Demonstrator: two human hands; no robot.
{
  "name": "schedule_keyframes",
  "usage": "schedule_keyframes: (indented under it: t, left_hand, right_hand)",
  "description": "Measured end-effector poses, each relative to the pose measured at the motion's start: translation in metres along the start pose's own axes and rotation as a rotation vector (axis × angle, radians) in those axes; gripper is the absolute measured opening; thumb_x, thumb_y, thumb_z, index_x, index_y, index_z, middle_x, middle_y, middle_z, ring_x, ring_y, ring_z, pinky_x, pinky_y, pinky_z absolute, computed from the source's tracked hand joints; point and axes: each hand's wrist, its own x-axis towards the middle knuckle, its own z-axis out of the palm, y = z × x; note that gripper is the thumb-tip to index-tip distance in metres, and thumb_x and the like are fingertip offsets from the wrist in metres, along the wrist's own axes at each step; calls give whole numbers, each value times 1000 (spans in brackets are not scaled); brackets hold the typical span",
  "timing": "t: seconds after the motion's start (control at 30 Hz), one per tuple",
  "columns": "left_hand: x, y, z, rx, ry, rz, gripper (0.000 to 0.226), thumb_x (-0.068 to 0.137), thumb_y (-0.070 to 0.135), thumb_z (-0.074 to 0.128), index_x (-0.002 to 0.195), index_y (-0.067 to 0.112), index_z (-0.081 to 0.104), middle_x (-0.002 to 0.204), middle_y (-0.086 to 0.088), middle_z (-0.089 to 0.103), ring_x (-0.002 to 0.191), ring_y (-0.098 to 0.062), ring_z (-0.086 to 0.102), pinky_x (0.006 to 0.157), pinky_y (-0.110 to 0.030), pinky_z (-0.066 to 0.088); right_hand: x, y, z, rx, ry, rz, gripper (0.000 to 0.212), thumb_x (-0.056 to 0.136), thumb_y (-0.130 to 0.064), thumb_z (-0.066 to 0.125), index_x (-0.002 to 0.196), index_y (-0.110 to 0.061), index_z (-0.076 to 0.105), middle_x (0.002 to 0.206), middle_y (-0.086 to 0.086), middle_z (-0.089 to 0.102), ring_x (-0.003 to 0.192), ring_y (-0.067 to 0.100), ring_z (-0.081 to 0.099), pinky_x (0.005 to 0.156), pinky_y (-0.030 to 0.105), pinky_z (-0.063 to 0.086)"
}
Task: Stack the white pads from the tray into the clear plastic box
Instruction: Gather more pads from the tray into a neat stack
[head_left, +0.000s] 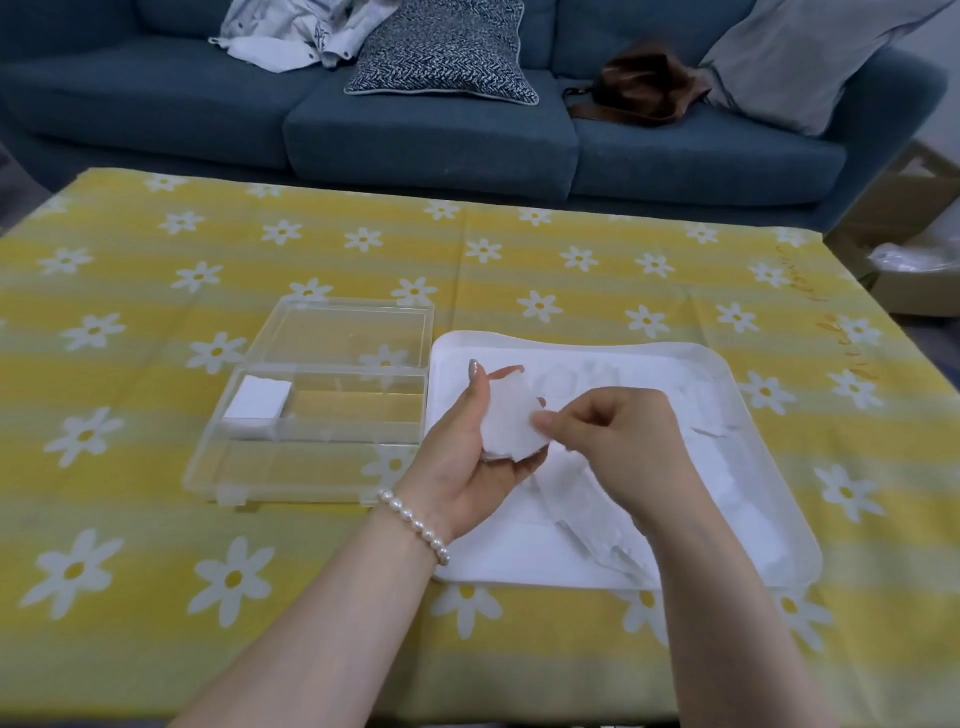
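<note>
My left hand (470, 457) holds a small bunch of white pads (506, 423) upright in its curled fingers, over the left edge of the white tray (769, 519). My right hand (618, 441) pinches the right edge of that bunch with thumb and fingertip. Several more white pads (597, 499) lie loose in the tray under both hands. The clear plastic box (332, 431) stands open to the left of the tray, its lid (353, 332) folded back. A stack of white pads (258, 405) sits in the box's left compartment.
The table wears a yellow cloth with white daisies (208, 571). A blue sofa (415, 130) with cushions, clothes and a brown bag (639, 91) runs behind the table. A cardboard box (914, 249) stands off the table's right edge.
</note>
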Motion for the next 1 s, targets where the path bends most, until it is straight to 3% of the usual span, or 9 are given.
schedule_keyframes:
  t: [0.13, 0.27, 0.33, 0.43, 0.53, 0.63, 0.77, 0.9, 1.0]
  left_hand:
    - [1, 1, 0, -56, -3, 10, 50, 89, 57, 41, 107, 17, 63, 89, -4, 73, 68, -14, 67, 66, -27, 55]
    - [1, 1, 0, -79, 10, 27, 56, 89, 59, 38, 97, 16, 73, 92, -6, 73, 77, -16, 70, 71, -29, 55]
    - [2, 1, 1, -92, 15, 36, 57, 90, 58, 36, 82, 21, 78, 86, -5, 73, 78, -17, 71, 79, -34, 54]
    - [1, 3, 2, -130, 31, 42, 47, 92, 56, 37, 91, 24, 71, 84, -6, 73, 77, -20, 71, 92, -41, 49]
    - [1, 4, 2, -125, 25, 53, 46, 93, 56, 35, 100, 22, 65, 84, -7, 73, 77, -21, 69, 84, -40, 54]
    - [1, 5, 2, -144, 20, 51, 45, 94, 54, 34, 102, 22, 65, 83, -7, 72, 73, -19, 68, 74, -36, 58]
    - [1, 6, 2, -141, 21, 50, 45, 95, 54, 33, 103, 23, 64, 82, -6, 73, 72, -17, 68, 75, -35, 57]
    - [1, 6, 4, -182, 26, 52, 45, 95, 53, 34, 103, 20, 64, 80, -8, 72, 68, -18, 67, 66, -33, 58]
    - [0, 6, 4, -213, 34, 55, 45, 96, 52, 34, 104, 20, 64, 80, -8, 71, 66, -19, 66, 65, -33, 58]
  right_hand:
    - [-2, -5, 0, 351, 34, 16, 30, 78, -16, 72, 50, -14, 60, 49, -11, 56, 48, 0, 50, 49, 7, 37]
    - [-4, -5, 15, 514, -11, 105, 27, 80, -13, 69, 54, -13, 61, 47, -15, 57, 45, -9, 52, 45, 2, 36]
    - [-5, -4, 23, 466, -3, 108, 24, 80, -10, 70, 56, -10, 64, 52, -9, 62, 49, -6, 55, 49, 3, 39]
    - [-5, 0, 30, 316, 59, 70, 24, 78, -14, 73, 55, -13, 67, 61, 0, 67, 61, 7, 61, 60, 15, 47]
    - [-3, 3, 32, 193, 106, 49, 24, 77, -19, 74, 54, -15, 68, 60, -9, 68, 63, 8, 61, 65, 24, 47]
    - [-3, 4, 33, 161, 123, 43, 27, 76, -19, 74, 50, -16, 67, 55, -13, 65, 53, 2, 55, 55, 15, 43]
    - [-4, 2, 36, 85, 160, -3, 35, 76, -17, 71, 43, -26, 61, 52, -16, 63, 49, -6, 52, 47, 4, 35]
    - [-6, 3, 41, -39, 219, -29, 25, 77, -26, 70, 55, -30, 60, 80, -13, 62, 64, -4, 52, 53, 8, 34]
    - [-7, 5, 46, -58, 247, -70, 22, 78, -27, 68, 59, -30, 59, 87, -9, 61, 71, 3, 52, 56, 10, 32]
